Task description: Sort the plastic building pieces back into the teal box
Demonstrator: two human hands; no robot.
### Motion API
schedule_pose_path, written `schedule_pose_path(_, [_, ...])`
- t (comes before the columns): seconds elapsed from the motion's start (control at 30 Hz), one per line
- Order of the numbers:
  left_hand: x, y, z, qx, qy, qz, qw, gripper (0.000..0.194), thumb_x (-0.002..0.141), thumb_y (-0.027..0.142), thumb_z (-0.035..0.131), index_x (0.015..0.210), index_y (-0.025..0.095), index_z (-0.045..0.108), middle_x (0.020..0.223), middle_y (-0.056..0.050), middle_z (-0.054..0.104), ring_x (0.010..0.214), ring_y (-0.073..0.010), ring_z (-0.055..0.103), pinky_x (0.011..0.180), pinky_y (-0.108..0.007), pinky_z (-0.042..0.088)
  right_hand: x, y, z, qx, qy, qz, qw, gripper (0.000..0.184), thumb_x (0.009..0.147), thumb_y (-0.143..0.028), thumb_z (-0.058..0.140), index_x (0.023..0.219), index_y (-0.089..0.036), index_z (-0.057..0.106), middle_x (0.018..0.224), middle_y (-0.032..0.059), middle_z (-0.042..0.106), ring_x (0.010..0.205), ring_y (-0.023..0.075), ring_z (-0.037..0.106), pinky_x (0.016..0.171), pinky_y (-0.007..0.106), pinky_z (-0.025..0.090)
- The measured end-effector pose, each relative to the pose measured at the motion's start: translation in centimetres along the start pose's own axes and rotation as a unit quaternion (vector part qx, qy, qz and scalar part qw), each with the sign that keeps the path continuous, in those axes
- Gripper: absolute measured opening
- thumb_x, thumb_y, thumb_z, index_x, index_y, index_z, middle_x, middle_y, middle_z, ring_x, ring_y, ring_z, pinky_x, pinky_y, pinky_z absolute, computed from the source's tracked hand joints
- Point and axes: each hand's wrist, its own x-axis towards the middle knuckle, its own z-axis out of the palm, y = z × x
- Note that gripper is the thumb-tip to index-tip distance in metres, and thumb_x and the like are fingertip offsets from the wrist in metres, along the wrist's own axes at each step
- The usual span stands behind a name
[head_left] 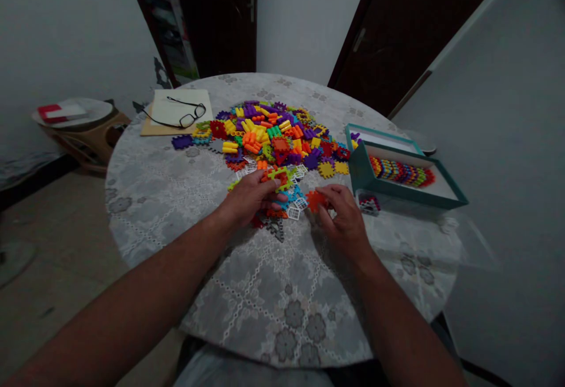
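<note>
A heap of colourful plastic interlocking pieces [269, 134] lies on a round table [247, 293] covered with a grey patterned cloth. My left hand [251, 198] rests at the near edge of the heap, fingers curled around a joined cluster of orange and green pieces [279, 178]. My right hand [344, 216] lies beside it and pinches a flat orange toothed piece [315, 199] between thumb and fingers. Small white grid pieces [295, 212] and grey pieces lie between the hands.
A teal box [366, 172] with a row of stacked coloured pieces stands to the right, its lid behind it. Glasses [185, 117] lie on a beige book at the back left. A low stool with a red object stands left; dark doors are behind.
</note>
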Motion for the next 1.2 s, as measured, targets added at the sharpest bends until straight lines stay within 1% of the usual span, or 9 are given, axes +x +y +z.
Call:
schedule_pose_path(0.13, [-0.2,0.0,-0.1,0.030,-0.030,-0.022,0.999,0.019,0.100,0.026,0.078,0.107,0.020,0.061,0.094,-0.008,0.078,0.077,-0.0208,0.081,0.060,-0.027,0.064,-0.1,0.1,0.4,0.099,0.060,0.089,0.989,0.031,0.100,-0.030,0.070,0.130,-0.030,0.075,0.128,0.0098,0.071,0.112,0.0263,0.071,0.099,0.049,0.062])
schedule_pose_path(0.3, [-0.8,-0.3,0.2,0.064,-0.112,-0.038,0.991,0.024,0.099,0.031,0.082,0.115,0.019,0.068,0.099,-0.013,0.082,0.082,-0.0212,0.081,0.065,-0.027,0.065,-0.3,-0.2,1.9,0.266,0.105,0.220,0.933,0.036,0.089,-0.039,0.083,0.122,-0.026,0.076,0.110,0.0069,0.078,0.091,0.0235,0.074,0.082,0.043,0.066])
schedule_pose_path(0.43, [-1.2,-1.0,0.7,0.063,-0.156,-0.047,0.985,0.032,0.094,0.033,0.087,0.117,0.018,0.071,0.112,-0.015,0.082,0.089,-0.0228,0.082,0.070,-0.031,0.068,-0.5,-0.5,2.7,0.302,0.099,0.228,0.920,0.033,0.087,-0.041,0.086,0.115,-0.025,0.077,0.105,0.0050,0.078,0.092,0.0225,0.074,0.082,0.040,0.065])
schedule_pose_path(0.57, [-1.4,-1.2,1.0,0.078,-0.167,-0.061,0.981,0.039,0.090,0.037,0.091,0.116,0.017,0.069,0.101,-0.013,0.082,0.087,-0.0231,0.080,0.073,-0.034,0.067,-0.5,-0.3,2.9,0.302,0.078,0.248,0.917,0.028,0.087,-0.040,0.087,0.110,-0.026,0.079,0.104,0.0021,0.078,0.092,0.0194,0.073,0.084,0.034,0.061])
schedule_pose_path(0.7, [-1.5,-1.1,1.4,0.097,-0.183,-0.057,0.977,0.041,0.086,0.038,0.091,0.114,0.016,0.070,0.099,-0.013,0.082,0.088,-0.0233,0.080,0.076,-0.035,0.066,-0.5,-0.6,3.3,0.308,0.061,0.264,0.912,0.030,0.085,-0.042,0.089,0.107,-0.025,0.079,0.099,0.0011,0.078,0.086,0.0180,0.071,0.076,0.030,0.057])
schedule_pose_path(0.8, [-1.7,-1.3,1.5,0.152,-0.172,-0.026,0.973,0.036,0.085,0.035,0.089,0.109,0.017,0.070,0.092,-0.009,0.081,0.076,-0.0199,0.077,0.069,-0.031,0.063,-0.6,-1.0,3.9,0.309,0.045,0.251,0.916,0.030,0.085,-0.043,0.089,0.104,-0.024,0.078,0.096,0.0011,0.078,0.087,0.0188,0.072,0.078,0.031,0.058])
schedule_pose_path(0.93, [-1.6,-0.4,0.7,0.202,-0.122,0.021,0.972,0.026,0.087,0.033,0.086,0.102,0.018,0.070,0.086,-0.008,0.081,0.067,-0.0184,0.074,0.061,-0.028,0.059,-0.8,-0.7,4.0,0.248,0.037,0.213,0.944,0.026,0.098,-0.045,0.076,0.116,-0.025,0.077,0.104,0.0030,0.078,0.090,0.0200,0.072,0.082,0.034,0.059])
schedule_pose_path(1.07, [-0.9,1.5,-0.8,0.099,-0.009,0.071,0.993,0.034,0.089,0.035,0.085,0.111,0.020,0.065,0.094,-0.009,0.081,0.073,-0.0207,0.078,0.062,-0.031,0.063,-0.7,0.2,3.9,0.072,0.024,0.059,0.995,0.025,0.107,-0.032,0.062,0.127,-0.025,0.076,0.124,0.0093,0.075,0.115,0.0252,0.071,0.103,0.044,0.059])
schedule_pose_path(1.2, [-0.3,2.4,-1.6,-0.007,0.064,0.116,0.991,0.039,0.087,0.032,0.086,0.117,0.021,0.063,0.103,-0.007,0.078,0.080,-0.0201,0.079,0.060,-0.029,0.062,-0.5,-0.3,5.2,-0.091,-0.034,-0.049,0.994,0.041,0.109,-0.024,0.057,0.148,-0.025,0.068,0.150,0.0154,0.066,0.138,0.0313,0.061,0.119,0.054,0.051])
